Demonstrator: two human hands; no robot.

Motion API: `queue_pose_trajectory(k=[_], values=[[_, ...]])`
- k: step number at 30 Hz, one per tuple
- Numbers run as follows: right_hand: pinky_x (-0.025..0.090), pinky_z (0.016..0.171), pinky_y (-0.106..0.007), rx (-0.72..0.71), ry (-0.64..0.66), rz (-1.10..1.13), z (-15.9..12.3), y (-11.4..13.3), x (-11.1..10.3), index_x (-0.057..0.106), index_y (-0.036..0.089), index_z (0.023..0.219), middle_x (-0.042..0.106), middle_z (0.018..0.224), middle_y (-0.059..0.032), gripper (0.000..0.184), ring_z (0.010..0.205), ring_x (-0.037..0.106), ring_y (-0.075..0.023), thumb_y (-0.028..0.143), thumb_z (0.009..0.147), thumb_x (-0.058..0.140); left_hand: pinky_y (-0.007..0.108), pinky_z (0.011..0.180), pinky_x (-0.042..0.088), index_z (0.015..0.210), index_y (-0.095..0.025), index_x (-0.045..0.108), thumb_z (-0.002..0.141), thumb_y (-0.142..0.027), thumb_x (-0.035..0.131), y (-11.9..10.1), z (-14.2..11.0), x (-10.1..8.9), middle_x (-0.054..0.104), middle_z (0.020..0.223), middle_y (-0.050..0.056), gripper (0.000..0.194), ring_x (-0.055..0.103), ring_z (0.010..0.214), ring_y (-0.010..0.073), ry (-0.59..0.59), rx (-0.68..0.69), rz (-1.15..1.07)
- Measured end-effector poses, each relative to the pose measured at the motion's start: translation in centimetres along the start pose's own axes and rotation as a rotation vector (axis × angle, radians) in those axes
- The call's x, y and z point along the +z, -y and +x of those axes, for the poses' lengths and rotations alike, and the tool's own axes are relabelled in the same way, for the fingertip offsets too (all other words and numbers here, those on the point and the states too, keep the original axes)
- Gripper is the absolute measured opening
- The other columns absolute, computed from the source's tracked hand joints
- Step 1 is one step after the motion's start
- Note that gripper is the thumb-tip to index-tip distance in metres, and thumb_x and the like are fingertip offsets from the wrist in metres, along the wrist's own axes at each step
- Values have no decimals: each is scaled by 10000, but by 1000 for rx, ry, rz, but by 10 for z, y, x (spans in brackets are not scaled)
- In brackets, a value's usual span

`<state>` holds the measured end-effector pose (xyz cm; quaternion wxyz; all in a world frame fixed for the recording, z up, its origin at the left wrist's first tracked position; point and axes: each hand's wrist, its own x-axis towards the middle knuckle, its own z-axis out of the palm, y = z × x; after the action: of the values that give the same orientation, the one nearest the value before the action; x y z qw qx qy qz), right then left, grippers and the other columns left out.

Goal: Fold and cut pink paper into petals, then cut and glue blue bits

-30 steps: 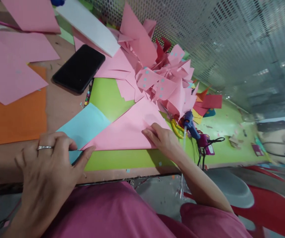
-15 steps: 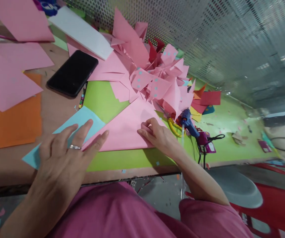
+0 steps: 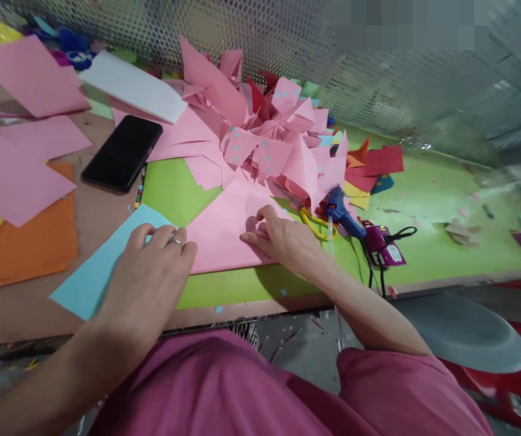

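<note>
A folded sheet of pink paper (image 3: 217,233) lies in front of me on the green surface. My left hand (image 3: 154,260), wearing a ring, has its fingers bent and drawn together at the left corner of this sheet; its fingertips and that corner are partly hidden. Beneath the same hand lies a light blue sheet of paper (image 3: 92,275). On the right part of the pink paper rests my right hand (image 3: 282,239), fingers curled in and thumb lying along the sheet. Whether a paper edge sits between thumb and fingers is hard to see.
A heap of cut pink paper pieces (image 3: 260,127) stands behind. A black phone (image 3: 123,152), a white sheet (image 3: 133,86) and orange paper (image 3: 37,242) lie left. Yellow-handled scissors (image 3: 318,229), a blue glue gun (image 3: 342,212) and a purple box (image 3: 385,245) with black cable lie right.
My left hand has moved right onto the pink paper's left corner, its spread fingers now bent and closer together. My right hand stays on the sheet. The view has shifted slightly.
</note>
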<state>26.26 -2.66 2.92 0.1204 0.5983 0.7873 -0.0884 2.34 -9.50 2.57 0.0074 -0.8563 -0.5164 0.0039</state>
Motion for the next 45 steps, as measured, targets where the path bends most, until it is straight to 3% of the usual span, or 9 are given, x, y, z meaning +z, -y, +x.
queue_pose_trajectory(k=[6,12,23,26,29,33,35,39,45], values=[[299,571,-327,1,29,16,9,-2,-1,495,177,1158,779,944,-137,464,820,718,-328,579,932,542,432,940,489,1372,-109,583,857,60,413,-5,28,-8,575,1495,163,569,605,1286,301,98,114,-25],[302,592,-321,-12,28,65,7,0,-2,514,172,1142,766,947,-126,439,780,693,-277,559,936,549,419,776,465,1195,-116,663,1003,-237,482,-7,53,-11,734,1120,159,290,702,964,333,138,164,70],[374,637,-305,-36,-16,392,-24,-32,11,526,188,1152,727,828,-31,399,705,621,-184,485,916,651,407,800,436,1237,-149,634,951,-564,548,-7,46,-4,714,1136,162,511,667,1008,345,80,145,81],[393,624,-308,21,-71,309,-32,-41,21,539,177,1219,724,811,-23,394,700,629,-191,437,937,630,404,791,439,1252,-126,610,958,-577,535,-7,46,-5,703,1149,175,544,656,1019,350,101,159,93],[449,723,-356,-17,-317,56,-44,-39,30,574,162,1269,753,960,-90,336,860,659,-234,360,1001,540,411,772,442,1267,-83,584,978,-560,511,-7,46,-7,696,1128,193,563,651,1025,370,146,174,109],[393,1031,-425,-411,-620,-201,-65,-9,43,581,226,1360,704,1318,-69,342,1222,576,-245,314,1036,518,421,756,442,1267,-74,580,970,-577,521,-7,46,-8,683,1130,204,587,654,1015,388,145,183,105],[329,1130,-467,-571,-630,-222,-73,11,52,590,207,1373,669,1393,-60,399,1308,527,-251,409,1038,511,430,747,440,1262,-73,582,971,-587,511,-6,46,-7,680,1115,204,594,656,1001,395,139,191,108],[262,1203,-518,-526,-628,-219,-81,30,66,617,105,1342,681,1378,-104,538,1343,521,-262,513,1059,408,434,740,430,1272,-71,580,980,-566,500,-6,45,-6,680,1114,210,580,659,992,402,132,198,111],[136,1260,-597,-342,-555,-276,-100,-4,70,557,112,1428,665,1406,-100,717,1389,510,-318,662,1010,366,431,749,414,1341,-53,546,987,-566,482,-6,44,-4,686,1130,220,627,659,1000,405,129,191,116]])
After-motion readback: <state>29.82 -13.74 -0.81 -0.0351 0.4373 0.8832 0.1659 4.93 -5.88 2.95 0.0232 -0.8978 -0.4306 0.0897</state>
